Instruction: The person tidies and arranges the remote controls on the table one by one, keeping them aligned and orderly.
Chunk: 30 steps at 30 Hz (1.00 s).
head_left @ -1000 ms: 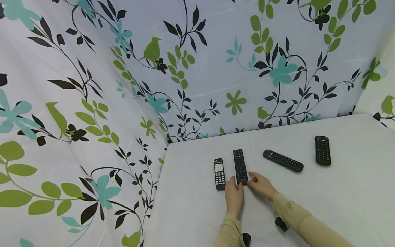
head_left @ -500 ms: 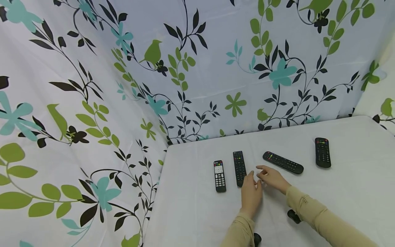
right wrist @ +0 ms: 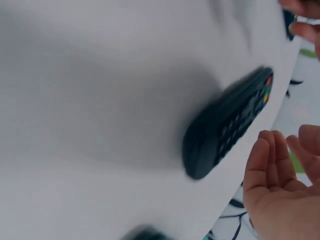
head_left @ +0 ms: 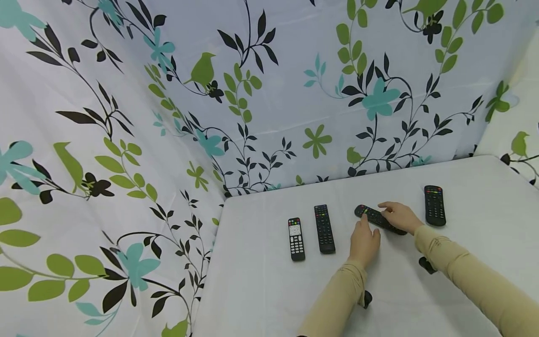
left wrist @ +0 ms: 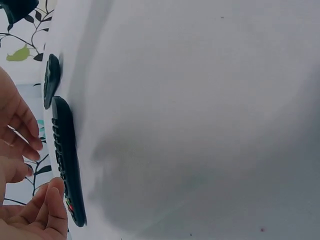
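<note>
A slanted black remote control with coloured buttons lies on the white table, third from the left. My left hand is at its near side, index finger pointing at the coloured-button end. In the left wrist view its fingertips seem to meet the remote's edge, though contact is unclear. My right hand hovers over the other end, fingers loosely bent. In the right wrist view that hand stands apart from a remote and holds nothing.
Left of the hands lie a remote with white keys and a long black remote. Another black remote sits to the right of the right hand. Patterned curtains hang behind and beside the table.
Both hands have moved right and away from me, leaving the long black remote and reaching the slanted one. The remotes keep their places; the view has shifted slightly.
</note>
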Available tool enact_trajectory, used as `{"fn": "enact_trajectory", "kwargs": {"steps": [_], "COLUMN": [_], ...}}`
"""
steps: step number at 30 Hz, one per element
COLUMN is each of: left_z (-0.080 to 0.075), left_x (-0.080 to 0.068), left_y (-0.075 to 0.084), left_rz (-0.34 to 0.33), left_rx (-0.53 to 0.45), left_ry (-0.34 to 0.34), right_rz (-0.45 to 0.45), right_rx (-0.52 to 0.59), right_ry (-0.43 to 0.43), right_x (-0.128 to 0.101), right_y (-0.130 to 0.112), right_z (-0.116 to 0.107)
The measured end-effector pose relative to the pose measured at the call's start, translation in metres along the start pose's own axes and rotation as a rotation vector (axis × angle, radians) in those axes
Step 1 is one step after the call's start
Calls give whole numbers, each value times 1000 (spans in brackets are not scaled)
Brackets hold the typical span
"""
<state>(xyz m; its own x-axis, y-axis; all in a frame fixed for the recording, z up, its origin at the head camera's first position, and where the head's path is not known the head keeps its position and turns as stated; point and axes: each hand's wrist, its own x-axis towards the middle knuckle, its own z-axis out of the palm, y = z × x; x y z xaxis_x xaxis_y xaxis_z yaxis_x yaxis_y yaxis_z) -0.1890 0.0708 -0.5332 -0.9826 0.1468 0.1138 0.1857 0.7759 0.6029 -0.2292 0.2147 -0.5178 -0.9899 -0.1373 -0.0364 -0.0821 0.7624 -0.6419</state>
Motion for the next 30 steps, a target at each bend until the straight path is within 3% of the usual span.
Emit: {"fn": "enact_trajectory", "kwargs": {"steps": [4, 9, 14, 17, 22, 30], "left_z": [7, 18, 27, 29, 28, 30], "left_x": [7, 10, 10, 9, 7, 9], "left_y": [7, 13, 13, 12, 12, 17], "left_rz": [-54, -179, -272, -299, -324, -318], "left_rx": [-25, -161, -302, -367, -420, -445], "left_ry": [-22, -72, -169, -202, -198, -193], "right_rz": [-13, 0, 32, 55, 91, 121], "right_rx": [-45, -63, -57, -39, 13, 47], "right_ry": [5, 6, -37, -68, -120, -131], "right_x": [5, 7, 8, 10, 8, 6], "right_y": [14, 26, 38, 43, 45, 46], "right_z": [-8, -9, -3, 1, 3, 3]}}
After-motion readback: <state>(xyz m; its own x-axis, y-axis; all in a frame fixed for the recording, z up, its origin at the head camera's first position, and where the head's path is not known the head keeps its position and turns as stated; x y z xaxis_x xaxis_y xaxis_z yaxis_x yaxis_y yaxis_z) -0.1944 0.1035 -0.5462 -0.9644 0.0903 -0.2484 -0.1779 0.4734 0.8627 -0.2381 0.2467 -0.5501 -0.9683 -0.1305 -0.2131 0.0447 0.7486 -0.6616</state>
